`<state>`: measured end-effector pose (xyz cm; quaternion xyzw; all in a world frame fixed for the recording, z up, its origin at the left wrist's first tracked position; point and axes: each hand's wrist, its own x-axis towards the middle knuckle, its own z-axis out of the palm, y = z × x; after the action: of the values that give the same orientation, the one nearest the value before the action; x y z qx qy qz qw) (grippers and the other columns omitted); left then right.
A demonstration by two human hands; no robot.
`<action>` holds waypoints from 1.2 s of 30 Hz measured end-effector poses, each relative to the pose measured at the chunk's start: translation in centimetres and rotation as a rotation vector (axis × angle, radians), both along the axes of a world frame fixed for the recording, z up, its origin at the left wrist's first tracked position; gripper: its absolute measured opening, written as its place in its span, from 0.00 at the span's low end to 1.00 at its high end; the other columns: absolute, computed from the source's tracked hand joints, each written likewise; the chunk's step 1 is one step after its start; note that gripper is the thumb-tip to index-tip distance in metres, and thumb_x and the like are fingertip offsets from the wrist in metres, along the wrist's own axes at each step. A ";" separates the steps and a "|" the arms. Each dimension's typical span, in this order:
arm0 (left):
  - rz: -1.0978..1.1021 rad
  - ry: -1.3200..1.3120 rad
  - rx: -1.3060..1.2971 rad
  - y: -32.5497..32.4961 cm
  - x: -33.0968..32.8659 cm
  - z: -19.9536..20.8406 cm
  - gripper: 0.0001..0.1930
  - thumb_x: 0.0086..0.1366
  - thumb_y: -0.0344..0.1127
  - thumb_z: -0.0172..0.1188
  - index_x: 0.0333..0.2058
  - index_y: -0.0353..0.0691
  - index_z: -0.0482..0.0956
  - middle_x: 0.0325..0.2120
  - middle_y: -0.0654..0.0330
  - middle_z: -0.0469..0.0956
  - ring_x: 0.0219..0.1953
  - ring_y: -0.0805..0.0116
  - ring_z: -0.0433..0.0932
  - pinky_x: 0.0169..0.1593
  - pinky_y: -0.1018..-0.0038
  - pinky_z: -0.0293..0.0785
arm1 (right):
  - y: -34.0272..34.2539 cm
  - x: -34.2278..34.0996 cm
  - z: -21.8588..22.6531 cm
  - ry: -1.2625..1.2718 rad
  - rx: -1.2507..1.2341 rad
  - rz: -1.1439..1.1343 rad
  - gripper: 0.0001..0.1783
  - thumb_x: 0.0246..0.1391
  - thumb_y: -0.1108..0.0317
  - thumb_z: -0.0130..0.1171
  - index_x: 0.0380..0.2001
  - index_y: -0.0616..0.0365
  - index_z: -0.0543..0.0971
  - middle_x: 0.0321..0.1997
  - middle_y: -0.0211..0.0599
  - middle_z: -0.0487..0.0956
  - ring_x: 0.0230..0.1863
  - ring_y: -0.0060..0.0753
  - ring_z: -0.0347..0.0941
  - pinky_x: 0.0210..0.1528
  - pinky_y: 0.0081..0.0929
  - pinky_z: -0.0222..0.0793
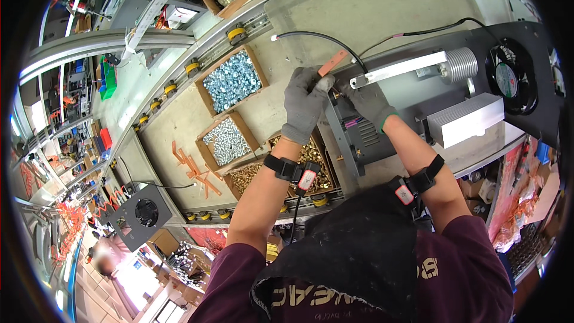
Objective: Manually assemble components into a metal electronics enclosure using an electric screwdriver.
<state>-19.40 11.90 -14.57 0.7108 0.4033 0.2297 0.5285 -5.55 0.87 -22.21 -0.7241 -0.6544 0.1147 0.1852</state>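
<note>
My gloved left hand (304, 98) is closed at the near left corner of a dark grey metal chassis (394, 122). Its thumb and forefinger pinch the lower end of a flat copper bar (332, 63), which tilts up to the right. Close beside it, my gloved right hand (369, 103) has its fingers curled over the chassis edge; whatever they grip is hidden. A black cable (323, 36) with a white connector arches behind the hands. Above the right hand runs a silver metal bar (400, 69), leading to a ribbed metal cylinder (459, 66).
Left of my hands lie boxes of bluish nuts (234, 82), silver screws (227, 142) and brass-coloured fasteners (311, 158). Loose copper strips (194, 167) are farther left. The chassis carries a finned heatsink (466, 121) and a fan (508, 78). Another person (107, 257) is at lower left.
</note>
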 end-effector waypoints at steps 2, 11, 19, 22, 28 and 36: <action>0.005 -0.022 0.002 -0.1 0.0 0.2 0.13 0.59 0.38 0.66 0.34 0.32 0.79 0.27 0.57 0.72 0.29 0.64 0.71 0.36 0.73 0.69 | 0.0 -0.1 -0.2 -0.006 0.102 -0.037 0.25 0.63 0.46 0.49 0.49 0.55 0.78 0.43 0.40 0.81 0.43 0.42 0.77 0.43 0.38 0.71; 0.008 -0.032 0.056 0.1 0.0 0.2 0.11 0.59 0.36 0.65 0.35 0.32 0.79 0.25 0.56 0.71 0.29 0.61 0.70 0.35 0.71 0.68 | 0.0 1.1 5.7 1.326 -0.450 -0.430 0.16 0.59 0.57 0.60 0.40 0.59 0.80 0.28 0.29 0.78 0.25 0.18 0.71 0.26 0.21 0.68; 0.040 -0.038 -0.006 -0.1 -0.1 0.3 0.11 0.58 0.34 0.65 0.35 0.32 0.80 0.26 0.56 0.71 0.30 0.63 0.71 0.36 0.72 0.69 | -0.9 -0.3 2.5 1.402 -0.172 -0.427 0.15 0.58 0.64 0.61 0.45 0.62 0.79 0.33 0.30 0.80 0.31 0.18 0.73 0.34 0.19 0.70; 0.046 -0.065 -0.004 -0.2 0.0 0.2 0.11 0.58 0.34 0.65 0.36 0.32 0.80 0.27 0.56 0.72 0.30 0.64 0.72 0.37 0.73 0.69 | -1.1 -0.1 2.7 1.158 0.006 -0.231 0.16 0.57 0.65 0.62 0.46 0.61 0.79 0.35 0.32 0.80 0.33 0.19 0.74 0.36 0.20 0.71; 0.032 -0.040 0.032 -0.1 0.1 0.2 0.12 0.58 0.34 0.65 0.38 0.32 0.80 0.29 0.56 0.74 0.32 0.63 0.74 0.39 0.73 0.70 | -0.6 0.7 1.9 1.103 -0.304 -0.302 0.19 0.58 0.65 0.61 0.52 0.57 0.76 0.44 0.33 0.80 0.45 0.26 0.74 0.47 0.26 0.70; 0.052 -0.043 0.022 -0.2 0.2 0.3 0.11 0.59 0.34 0.65 0.38 0.33 0.81 0.29 0.55 0.75 0.33 0.61 0.75 0.39 0.71 0.71 | -0.4 -1.2 0.4 0.755 -0.184 -0.389 0.24 0.62 0.53 0.54 0.52 0.61 0.74 0.48 0.38 0.78 0.49 0.31 0.73 0.51 0.30 0.68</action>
<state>-19.19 11.73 -14.23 0.7006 0.4078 0.2629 0.5231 -6.71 0.48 -21.82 -0.7546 -0.3792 0.3924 0.3645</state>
